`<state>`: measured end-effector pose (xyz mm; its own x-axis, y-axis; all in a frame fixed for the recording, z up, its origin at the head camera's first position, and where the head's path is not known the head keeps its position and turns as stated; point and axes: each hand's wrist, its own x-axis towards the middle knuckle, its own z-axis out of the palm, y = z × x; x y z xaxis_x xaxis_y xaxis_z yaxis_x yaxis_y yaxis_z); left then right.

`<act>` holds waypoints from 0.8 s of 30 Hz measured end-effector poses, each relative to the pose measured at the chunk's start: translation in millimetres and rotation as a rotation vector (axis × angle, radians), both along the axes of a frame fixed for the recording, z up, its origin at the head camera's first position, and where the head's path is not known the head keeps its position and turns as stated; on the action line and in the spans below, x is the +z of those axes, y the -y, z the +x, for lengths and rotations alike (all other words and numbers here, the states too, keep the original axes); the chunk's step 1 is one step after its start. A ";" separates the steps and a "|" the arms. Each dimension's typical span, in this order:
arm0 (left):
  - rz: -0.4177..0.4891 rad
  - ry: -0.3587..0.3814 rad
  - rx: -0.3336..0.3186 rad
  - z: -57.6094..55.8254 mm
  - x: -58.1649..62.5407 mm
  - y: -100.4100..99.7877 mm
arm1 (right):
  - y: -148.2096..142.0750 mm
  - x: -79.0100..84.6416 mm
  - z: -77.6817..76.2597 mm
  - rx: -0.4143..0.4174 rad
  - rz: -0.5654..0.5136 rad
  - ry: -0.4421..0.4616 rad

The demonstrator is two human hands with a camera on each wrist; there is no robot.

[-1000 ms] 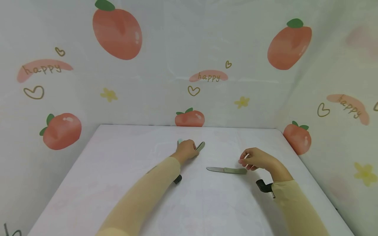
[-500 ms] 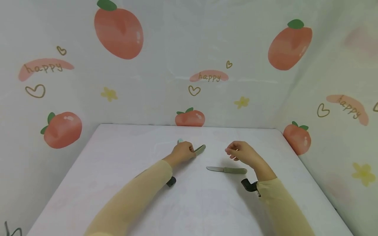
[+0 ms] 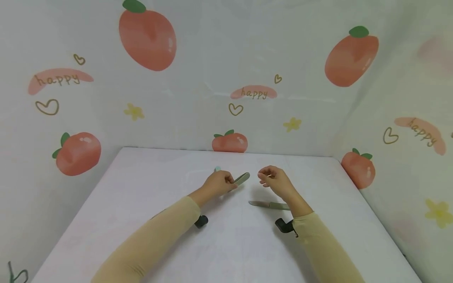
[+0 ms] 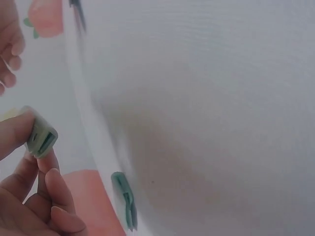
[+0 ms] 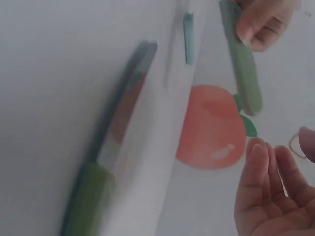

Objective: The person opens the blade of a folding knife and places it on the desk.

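Observation:
My left hand (image 3: 218, 184) pinches one end of a slim pale-green handle-shaped piece (image 3: 242, 179) above the table. In the left wrist view a dark slot shows in the end of this piece (image 4: 43, 140); whether it is a folded knife cannot be told. My right hand (image 3: 277, 181), fingers loosely bent and holding nothing, hovers just right of the piece's free end. Below it lies a knife (image 3: 262, 204) with a green handle and bare blade pointing left; my right wrist hides the handle's end. The right wrist view shows the knife's handle (image 5: 91, 196) close up.
A small teal piece (image 3: 217, 168) lies behind my left hand, partly hidden; the left wrist view shows this teal piece (image 4: 125, 199) as folded and narrow. White cloth covers the table (image 3: 170, 251). A fruit-patterned curtain (image 3: 198, 51) stands behind and at both sides.
My right hand has moved left and farther back, from beside the knife handle to near the green piece. My left hand has drawn back slightly, still pinching that piece. The knife stays put.

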<state>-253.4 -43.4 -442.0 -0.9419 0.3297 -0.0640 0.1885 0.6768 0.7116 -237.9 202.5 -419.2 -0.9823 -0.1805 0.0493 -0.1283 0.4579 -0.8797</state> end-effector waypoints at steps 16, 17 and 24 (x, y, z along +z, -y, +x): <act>0.128 0.028 -0.042 24.4 1.5 1.2 | 27.1 -13.8 6.8 0.070 -0.083 0.036; 0.134 0.032 -0.040 26.2 1.2 0.7 | 28.0 -12.8 7.7 0.080 -0.084 0.036; 0.155 0.033 -0.015 34.7 -1.3 -1.0 | 30.1 -16.5 9.4 0.107 -0.128 0.055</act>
